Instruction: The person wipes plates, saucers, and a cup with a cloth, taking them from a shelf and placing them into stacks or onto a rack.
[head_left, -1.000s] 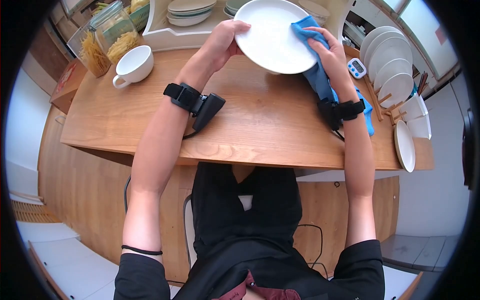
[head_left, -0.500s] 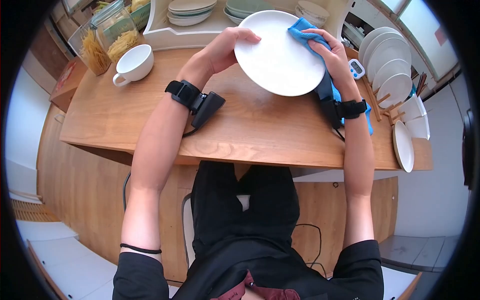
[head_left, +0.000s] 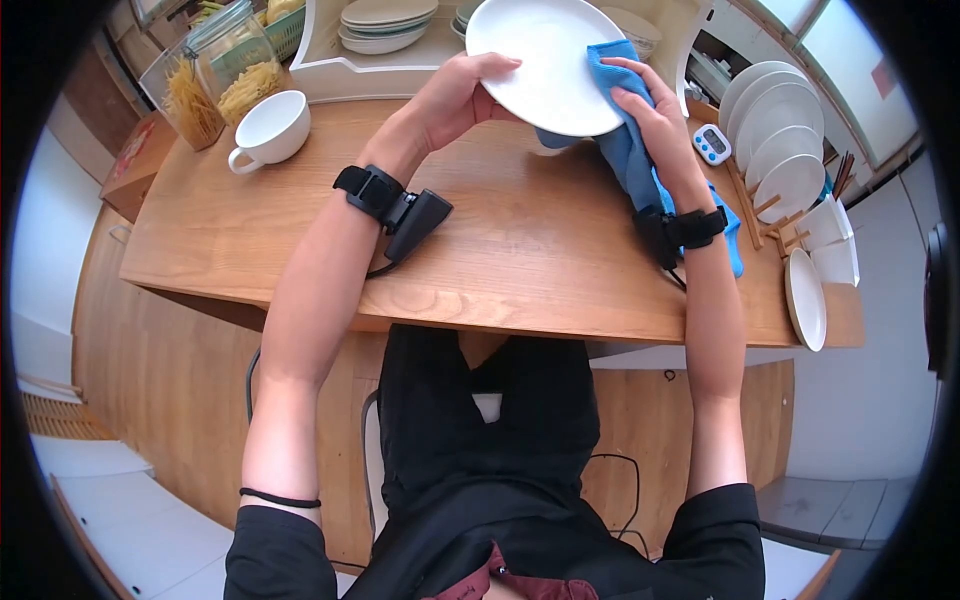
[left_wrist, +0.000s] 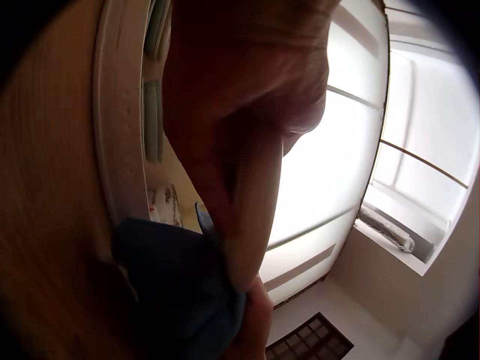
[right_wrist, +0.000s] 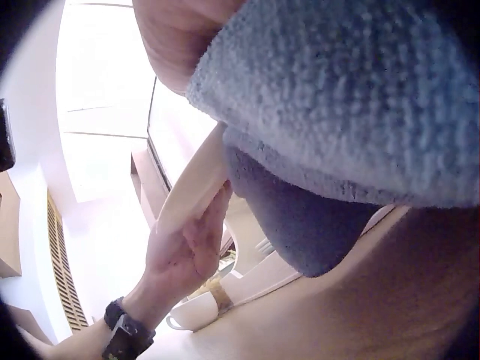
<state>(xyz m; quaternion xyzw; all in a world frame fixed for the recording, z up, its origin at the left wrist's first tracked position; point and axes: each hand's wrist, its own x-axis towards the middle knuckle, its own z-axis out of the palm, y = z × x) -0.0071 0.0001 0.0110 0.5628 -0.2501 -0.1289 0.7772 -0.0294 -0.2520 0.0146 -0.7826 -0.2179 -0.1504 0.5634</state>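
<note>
A white plate [head_left: 545, 65] is held tilted above the wooden table. My left hand [head_left: 455, 98] grips its left edge, thumb on the upper face and fingers beneath. At the right edge my right hand [head_left: 655, 115] pinches a blue cloth [head_left: 612, 75] against the plate, and the cloth hangs down below toward the wrist. In the left wrist view the plate [left_wrist: 256, 202] appears edge-on beside the dark cloth [left_wrist: 180, 277]. The right wrist view shows the cloth [right_wrist: 345, 97] up close, with the left hand [right_wrist: 187, 244] on the plate's far side.
A white cup [head_left: 272, 130] stands at the table's left, near glass jars of pasta [head_left: 248, 90]. Behind is a white shelf [head_left: 350, 78] with stacked dishes. At the right are a rack of plates [head_left: 780, 115], a timer [head_left: 712, 145] and a small dish [head_left: 805, 300].
The plate dipped toward me, then moved back up and away, both hands moving with it. My right hand and the cloth have shifted slightly lower along the plate's right edge.
</note>
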